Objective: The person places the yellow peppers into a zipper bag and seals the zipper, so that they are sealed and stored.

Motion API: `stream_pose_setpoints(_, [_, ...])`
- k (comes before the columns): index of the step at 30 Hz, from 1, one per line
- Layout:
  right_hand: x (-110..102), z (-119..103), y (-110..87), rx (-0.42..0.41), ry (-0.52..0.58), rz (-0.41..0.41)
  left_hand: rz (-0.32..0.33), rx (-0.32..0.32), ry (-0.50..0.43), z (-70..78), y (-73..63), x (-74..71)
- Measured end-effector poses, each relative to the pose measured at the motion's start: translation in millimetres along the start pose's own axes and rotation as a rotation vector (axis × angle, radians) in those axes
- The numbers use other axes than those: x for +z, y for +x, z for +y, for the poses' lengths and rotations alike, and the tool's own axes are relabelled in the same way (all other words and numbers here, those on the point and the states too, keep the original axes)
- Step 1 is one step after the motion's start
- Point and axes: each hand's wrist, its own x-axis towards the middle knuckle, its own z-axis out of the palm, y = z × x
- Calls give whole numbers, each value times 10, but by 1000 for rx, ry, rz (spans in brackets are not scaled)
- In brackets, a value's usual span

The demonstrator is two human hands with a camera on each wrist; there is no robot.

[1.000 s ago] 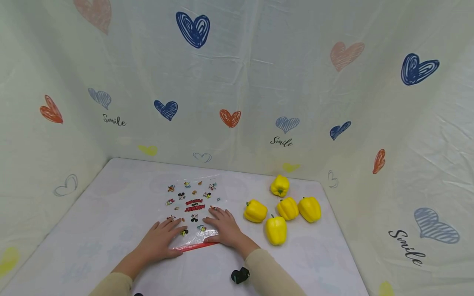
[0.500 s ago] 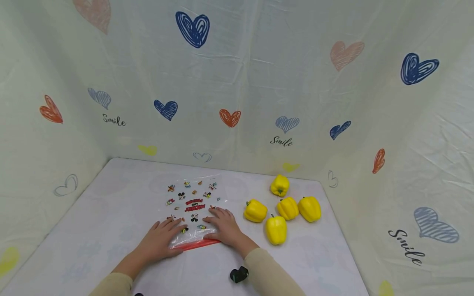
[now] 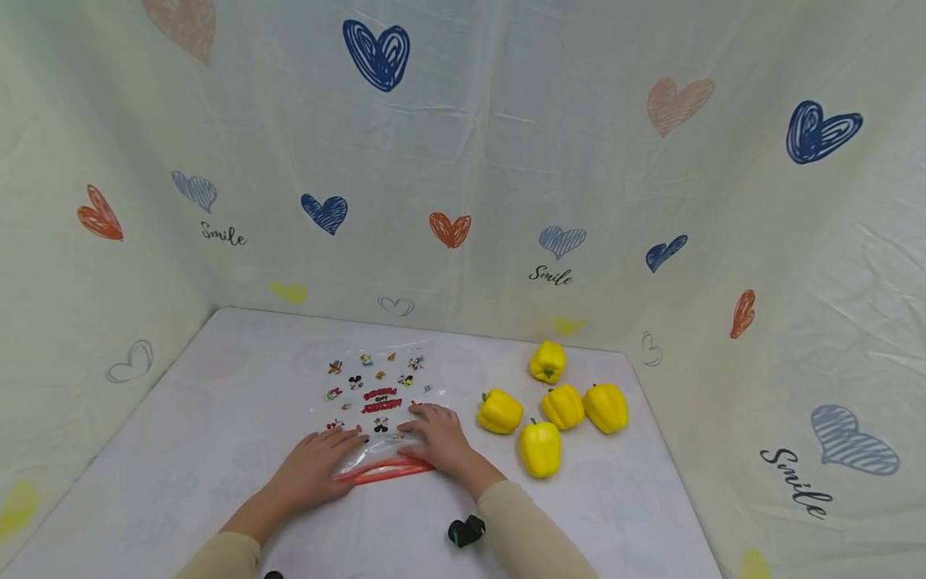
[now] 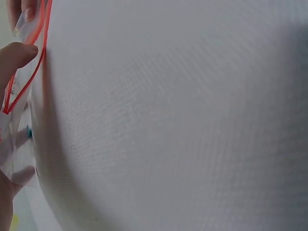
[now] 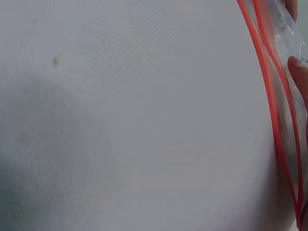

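Observation:
A clear zip bag (image 3: 381, 410) with cartoon prints and red zip edges lies flat on the table. In the head view my left hand (image 3: 311, 468) rests on its near left corner, fingers extended over the plastic. My right hand (image 3: 441, 438) lies on the near right side, its fingers likewise spread. Both thumbs are by the red zip (image 3: 394, 469), whose two edges stand apart in the middle. The left wrist view shows the left thumb (image 4: 19, 55) over one red edge (image 4: 30, 79). In the right wrist view the right thumb (image 5: 298, 72) is beside the parted edges (image 5: 269, 82).
Several yellow bell peppers (image 3: 541, 449) sit right of the bag. A small black object (image 3: 466, 531) lies by the right sleeve, and part of another dark one (image 3: 273, 575) shows at the bottom edge. A heart-printed curtain (image 3: 463, 161) surrounds the white table (image 3: 181, 450).
The bag's red zip edges have parted into a visible gap. The near upper plastic has shifted back and bunched under my fingers, while both hands stay nearly in place.

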Motion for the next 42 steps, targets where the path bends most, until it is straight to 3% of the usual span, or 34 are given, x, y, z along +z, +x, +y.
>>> stream_pose_setpoints(9, [-84, -22, -15, 15, 98, -1, -12, -7, -18, -15, 19, -7])
stream_pose_setpoints(14, [-156, -71, -86, -38, 149, -22, -23, -17, -23, -28, 14, -13])
stream_pose_setpoints(24, [-151, -133, -163, -169, 99, 6, 0, 5, -30, -48, -16, -5])
stream_pose_setpoints(42, [-75, -123, -237, -195, 73, 16, -15, -18, -45, -29, -28, -14])
